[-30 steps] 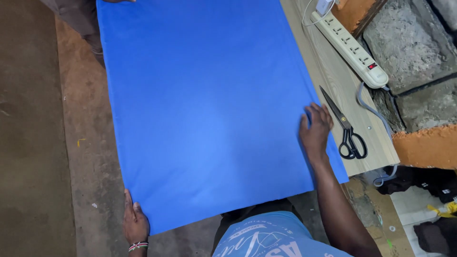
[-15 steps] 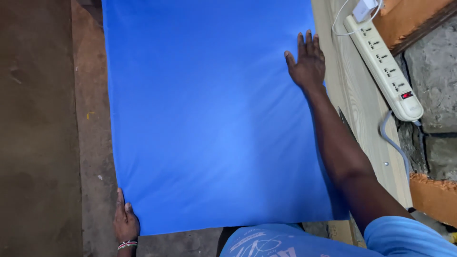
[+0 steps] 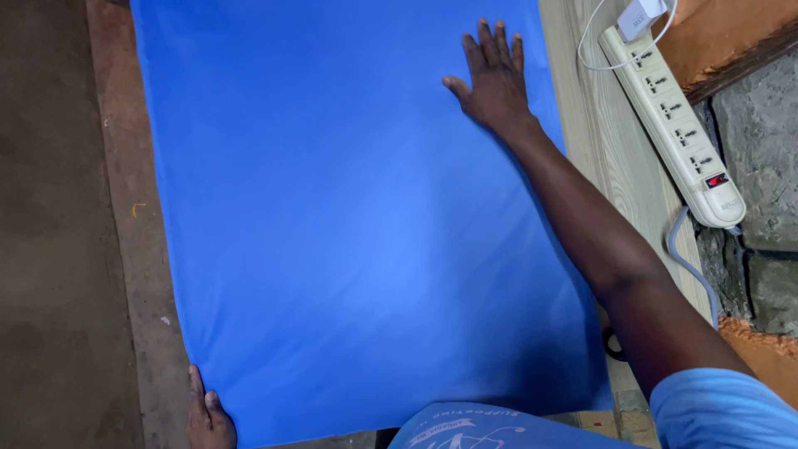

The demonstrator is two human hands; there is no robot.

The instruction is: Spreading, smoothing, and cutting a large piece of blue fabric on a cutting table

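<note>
Right hand point(image 3: 495, 79) lies flat and spread, palm down, fingers extended, on the blue cloth point(image 3: 349, 224) close to the cloth's right edge and toward the far end of the table point(image 3: 598, 166). A second ago this hand rested near the cloth's near right corner, beside a pair of scissors; it has since slid away from the body along the right edge, the arm now reaching out full length. Left hand point(image 3: 208, 416) remains at the near left corner of the cloth; only fingers and part of the back show at the bottom of the view, and whether they pinch the corner or merely press on it cannot be told.

The cloth covers most of the table, lying flat and nearly free of wrinkles, its left edge running along the table's left edge above the brown floor point(image 3: 58, 249). The stroke of the right hand reads as smoothing, with the left hand anchoring the opposite corner.

Beyond the cloth's right edge, a bare wood-grain strip of table carries a white power strip point(image 3: 677, 133) with a white charger point(image 3: 636, 17) plugged in at its far end. A rough stone wall point(image 3: 748, 141) lies to the right.
</note>
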